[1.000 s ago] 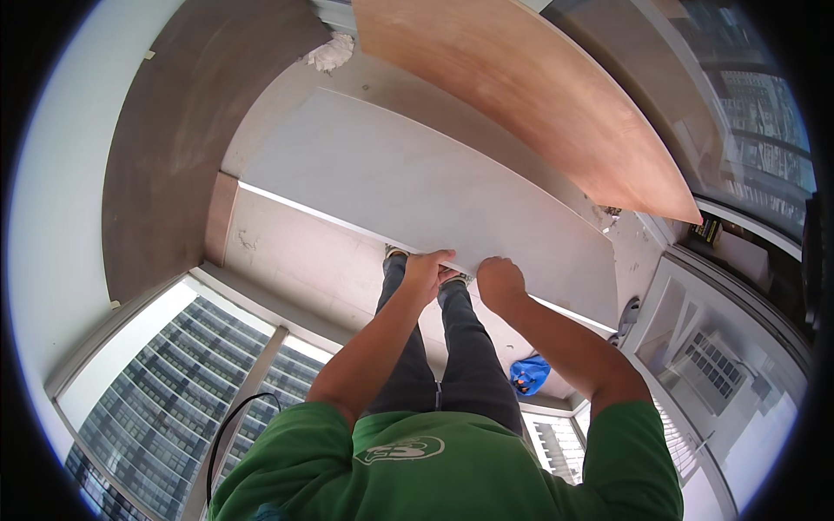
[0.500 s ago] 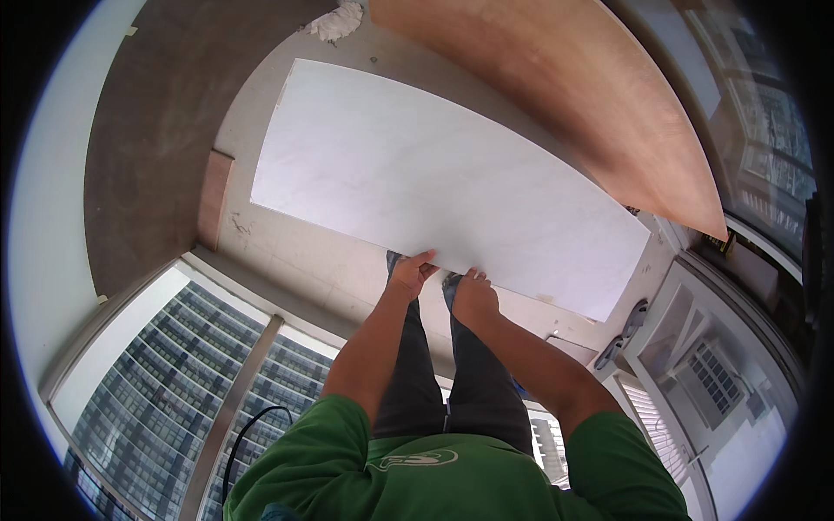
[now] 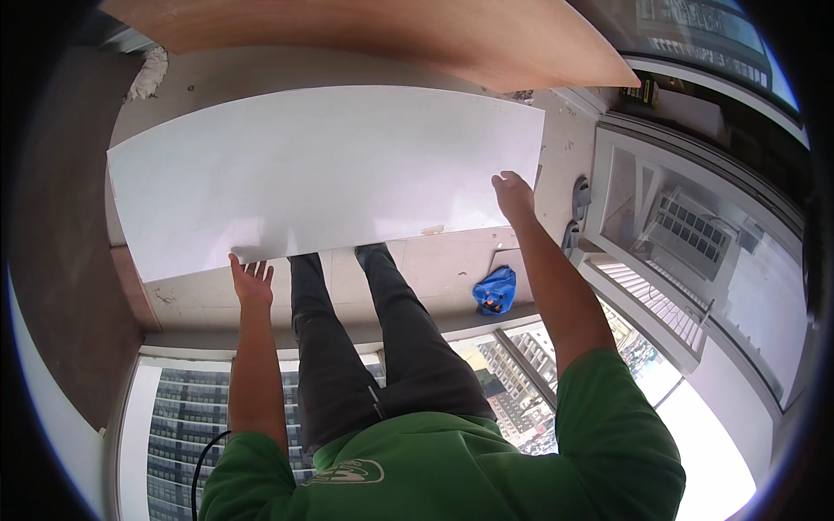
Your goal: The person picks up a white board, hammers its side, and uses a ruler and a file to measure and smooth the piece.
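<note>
A large white rectangular panel [image 3: 330, 169] lies before me, its near edge just ahead of my feet. My left hand [image 3: 252, 282] is at that near edge, toward the left end. Its thumb tip overlaps the edge and its fingers are spread, not wrapped round the panel. Over the panel's right end reaches my right hand [image 3: 514, 195], fingers loosely bent with a gap at the thumb and nothing seen between them. Whether it touches the surface, I cannot tell. A small brownish mark [image 3: 433, 230] shows by the near edge.
A large wooden sheet [image 3: 391, 35] stands beyond the panel, and a dark brown board [image 3: 65, 217] is at the left. A blue bag [image 3: 495, 291] lies on the floor, right of my legs. Grey slippers [image 3: 580, 198] sit beside the glazed door [image 3: 608, 200]. Windows run behind me.
My hands have moved apart: the left along the near edge to the left, the right up over the right end. My view has turned, so the panel appears more level.
</note>
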Tool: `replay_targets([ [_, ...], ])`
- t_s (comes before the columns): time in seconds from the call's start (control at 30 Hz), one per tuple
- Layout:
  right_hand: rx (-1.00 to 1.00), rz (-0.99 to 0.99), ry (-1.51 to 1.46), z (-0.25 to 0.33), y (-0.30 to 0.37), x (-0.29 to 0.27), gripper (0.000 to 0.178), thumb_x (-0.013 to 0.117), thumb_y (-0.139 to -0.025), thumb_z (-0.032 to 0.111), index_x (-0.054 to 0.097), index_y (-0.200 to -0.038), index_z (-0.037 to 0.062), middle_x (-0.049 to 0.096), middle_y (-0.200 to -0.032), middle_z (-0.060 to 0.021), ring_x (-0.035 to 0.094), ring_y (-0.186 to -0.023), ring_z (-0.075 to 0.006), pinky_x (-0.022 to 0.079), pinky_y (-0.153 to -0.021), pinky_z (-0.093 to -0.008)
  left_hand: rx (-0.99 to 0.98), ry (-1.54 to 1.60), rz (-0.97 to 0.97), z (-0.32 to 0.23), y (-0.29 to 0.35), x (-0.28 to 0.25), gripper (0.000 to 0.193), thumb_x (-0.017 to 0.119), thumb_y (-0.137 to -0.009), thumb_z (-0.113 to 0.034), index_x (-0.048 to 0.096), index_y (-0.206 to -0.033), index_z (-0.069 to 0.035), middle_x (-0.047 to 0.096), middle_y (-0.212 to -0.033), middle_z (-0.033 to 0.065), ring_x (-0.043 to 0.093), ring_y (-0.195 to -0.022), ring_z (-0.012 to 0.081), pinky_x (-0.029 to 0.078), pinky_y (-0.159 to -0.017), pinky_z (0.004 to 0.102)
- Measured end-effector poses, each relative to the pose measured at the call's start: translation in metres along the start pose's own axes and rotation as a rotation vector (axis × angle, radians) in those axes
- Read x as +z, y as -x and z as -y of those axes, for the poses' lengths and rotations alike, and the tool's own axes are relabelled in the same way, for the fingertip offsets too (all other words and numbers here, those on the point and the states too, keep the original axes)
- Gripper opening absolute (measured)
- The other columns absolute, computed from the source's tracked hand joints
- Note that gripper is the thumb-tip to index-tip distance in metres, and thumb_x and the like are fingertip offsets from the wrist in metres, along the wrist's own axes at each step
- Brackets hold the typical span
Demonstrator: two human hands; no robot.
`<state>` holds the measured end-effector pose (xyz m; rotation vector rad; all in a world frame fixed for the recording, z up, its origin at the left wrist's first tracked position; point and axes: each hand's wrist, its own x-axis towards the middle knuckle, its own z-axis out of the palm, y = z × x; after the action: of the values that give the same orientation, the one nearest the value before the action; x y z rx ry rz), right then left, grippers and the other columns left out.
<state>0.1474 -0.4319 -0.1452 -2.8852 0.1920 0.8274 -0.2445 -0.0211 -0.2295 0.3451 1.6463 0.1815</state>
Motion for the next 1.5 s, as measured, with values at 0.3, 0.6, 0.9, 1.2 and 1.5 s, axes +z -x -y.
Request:
replay_targets([
  [0.3, 0.076, -0.06, -0.307, -0.088, -0.191, -0.016, 0.048, 0.052, -0.101, 0.038, 0.063, -0.124, -0.0028, 0.067, -0.117, -0.0174, 0.062, -0.11, -0.0274, 0.046, -0.098, -0.0393, 0.196, -0.044, -0.12, -0.036, -0.022, -0.019, 0.067, 0.047, -0.102, -0.055, 0.035, -0.15, -0.01, 0.043, -0.148, 0.0129, 0.044, -0.135, 0.0323, 0.038, -0.111, 0.0504],
  [0.6, 0.256, -0.014, -0.737, -0.064, -0.245, -0.014, 0.085, 0.057, -0.095, 0.057, 0.041, -0.145, -0.0088, 0.043, -0.151, -0.024, 0.042, -0.139, -0.0343, 0.034, -0.114, -0.0439, 0.305, -0.141, -0.144, -0.031, -0.041, -0.017, 0.068, 0.045, -0.102, -0.059, 0.037, -0.149, -0.011, 0.046, -0.146, 0.0092, 0.046, -0.132, 0.0271, 0.041, -0.105, 0.0435],
  [0.9, 0.215, 0.096, -0.777, -0.113, -0.253, -0.027, 0.102, 0.062, -0.086, 0.07, 0.042, -0.144, -0.011, 0.044, -0.15, -0.0238, 0.04, -0.141, -0.0312, 0.028, -0.117, -0.0425, 0.314, -0.155, -0.078, -0.026, -0.049, -0.016, 0.065, 0.043, -0.103, -0.056, 0.037, -0.149, -0.011, 0.046, -0.144, 0.0088, 0.048, -0.128, 0.0267, 0.042, -0.104, 0.043],
  [1.2, 0.387, -0.164, -0.68, -0.178, -0.234, -0.027, 0.058, 0.066, -0.085, 0.069, 0.066, -0.084, 0.0116, 0.043, -0.065, 0.0048, 0.032, -0.059, -0.0096, 0.027, -0.057, -0.0279, 0.285, -0.235, -0.034, -0.005, -0.024, -0.004, 0.068, 0.048, -0.102, -0.055, 0.036, -0.149, -0.007, 0.045, -0.145, 0.0106, 0.047, -0.13, 0.0273, 0.04, -0.108, 0.0446],
  [1.5, 0.428, -0.104, -0.5, -0.204, -0.223, -0.029, 0.083, 0.054, -0.09, 0.071, 0.059, -0.131, -0.0016, 0.06, -0.116, -0.0126, 0.049, -0.1, -0.0214, 0.04, -0.093, -0.0333, 0.244, -0.269, 0.006, -0.007, -0.022, 0.004, 0.061, 0.046, -0.103, -0.055, 0.044, -0.141, -0.007, 0.054, -0.133, 0.0096, 0.053, -0.118, 0.0253, 0.044, -0.102, 0.0434],
])
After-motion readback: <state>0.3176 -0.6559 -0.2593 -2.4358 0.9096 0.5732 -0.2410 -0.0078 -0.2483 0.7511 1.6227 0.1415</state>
